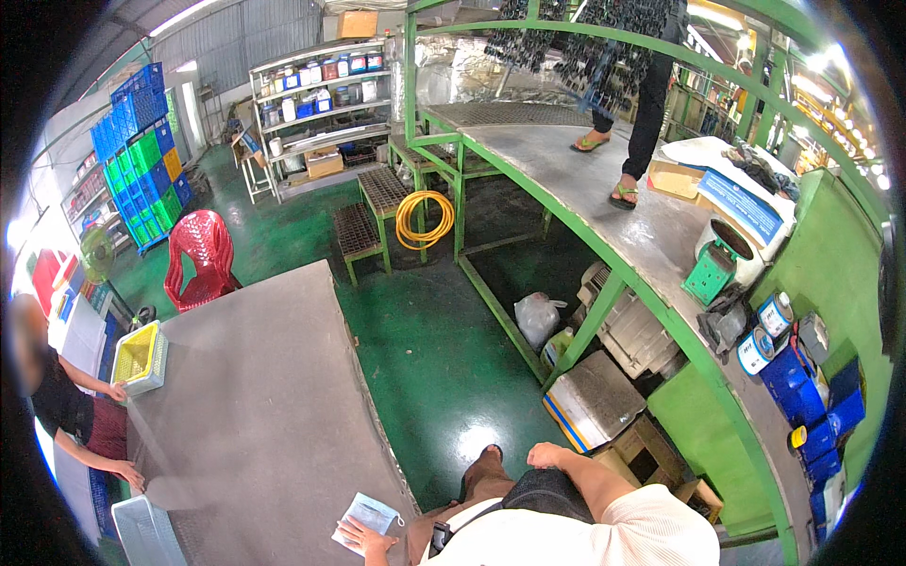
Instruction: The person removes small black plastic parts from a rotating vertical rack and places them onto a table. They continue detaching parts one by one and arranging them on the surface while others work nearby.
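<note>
Here: left hand (363,539) on one face mask (374,512), one table (274,396) beneath.

Lighting: bright overall. Sources, as I see them: white-flaring lamps (714,17), upper right; one strip light (184,16), upper left. Glare: a white patch on the green floor (387,321), off the right edge of the table (264,377); pale streaks near its left edge. Shadow: deep beneath the raised platform (547,158). Distortion: straight edges bowed; corners black.
</note>
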`<act>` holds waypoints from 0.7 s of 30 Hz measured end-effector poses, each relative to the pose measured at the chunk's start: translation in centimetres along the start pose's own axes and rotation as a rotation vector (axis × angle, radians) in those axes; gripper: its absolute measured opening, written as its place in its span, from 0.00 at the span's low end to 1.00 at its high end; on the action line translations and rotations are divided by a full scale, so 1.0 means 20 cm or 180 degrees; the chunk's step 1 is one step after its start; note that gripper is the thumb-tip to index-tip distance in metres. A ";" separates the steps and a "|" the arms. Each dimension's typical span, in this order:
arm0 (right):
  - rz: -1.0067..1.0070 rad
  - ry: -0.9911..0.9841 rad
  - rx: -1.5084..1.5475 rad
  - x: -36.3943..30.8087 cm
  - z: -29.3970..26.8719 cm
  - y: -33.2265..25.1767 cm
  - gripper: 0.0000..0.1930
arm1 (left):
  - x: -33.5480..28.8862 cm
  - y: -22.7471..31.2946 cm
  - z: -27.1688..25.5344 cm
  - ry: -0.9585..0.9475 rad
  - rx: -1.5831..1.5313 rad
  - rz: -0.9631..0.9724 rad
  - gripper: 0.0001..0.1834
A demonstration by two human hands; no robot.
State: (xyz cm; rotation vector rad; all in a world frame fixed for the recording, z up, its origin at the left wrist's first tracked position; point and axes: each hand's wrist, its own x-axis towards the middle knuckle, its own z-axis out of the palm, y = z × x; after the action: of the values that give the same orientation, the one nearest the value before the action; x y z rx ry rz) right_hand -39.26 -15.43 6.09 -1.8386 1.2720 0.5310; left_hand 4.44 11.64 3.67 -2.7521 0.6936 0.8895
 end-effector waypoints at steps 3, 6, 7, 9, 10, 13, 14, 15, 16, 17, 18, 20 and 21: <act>0.0231 -0.0090 0.0278 -0.01 -0.01 -0.01 0.17 | -0.01 0.00 -0.01 -0.0001 -0.0016 -0.0017 0.88; 0.0050 -0.0160 -0.0046 0.01 0.00 0.00 0.16 | -0.02 0.01 -0.02 -0.0057 -0.0031 -0.0010 0.88; 0.0061 -0.0155 -0.0012 0.02 0.00 0.01 0.16 | -0.02 0.00 -0.02 -0.0045 -0.0016 -0.0022 0.88; 0.0081 -0.0143 0.0057 0.04 0.01 0.02 0.16 | -0.02 0.00 -0.03 -0.0067 -0.0081 0.0017 0.88; 0.0089 -0.0160 0.0050 0.05 0.01 0.03 0.17 | -0.02 0.00 -0.03 -0.0056 -0.0106 0.0029 0.88; 0.0127 -0.0247 0.0056 0.05 0.01 0.03 0.17 | -0.02 0.00 -0.02 -0.0038 -0.0033 0.0007 0.88; 0.0148 -0.0295 0.0073 0.05 0.01 0.03 0.17 | -0.02 0.00 -0.02 -0.0035 -0.0032 0.0019 0.88; 0.0103 -0.0332 0.0089 0.05 0.01 0.03 0.17 | -0.02 0.00 -0.02 -0.0031 -0.0044 0.0034 0.88; 0.0144 -0.0296 0.0127 0.04 0.00 0.03 0.17 | -0.02 0.00 -0.02 -0.0027 -0.0055 0.0048 0.88; 0.0119 -0.0248 0.0163 0.04 0.00 0.02 0.17 | -0.01 0.00 -0.01 -0.0025 -0.0055 0.0040 0.88; 0.0089 -0.0246 0.0177 0.03 0.00 0.02 0.16 | -0.01 0.00 -0.01 -0.0023 -0.0055 0.0031 0.88; 0.0112 -0.0207 0.0260 0.02 -0.01 0.01 0.16 | -0.01 0.00 -0.01 -0.0002 -0.0052 0.0025 0.88; 0.0121 -0.0211 0.0291 0.01 -0.01 0.00 0.16 | 0.00 0.00 0.00 0.0017 -0.0050 0.0027 0.88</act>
State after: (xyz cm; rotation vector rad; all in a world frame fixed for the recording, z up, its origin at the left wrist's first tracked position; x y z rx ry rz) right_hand -39.25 -15.73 5.94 -1.7108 1.2684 0.5411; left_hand 4.47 11.73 3.79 -2.7683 0.7028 0.8937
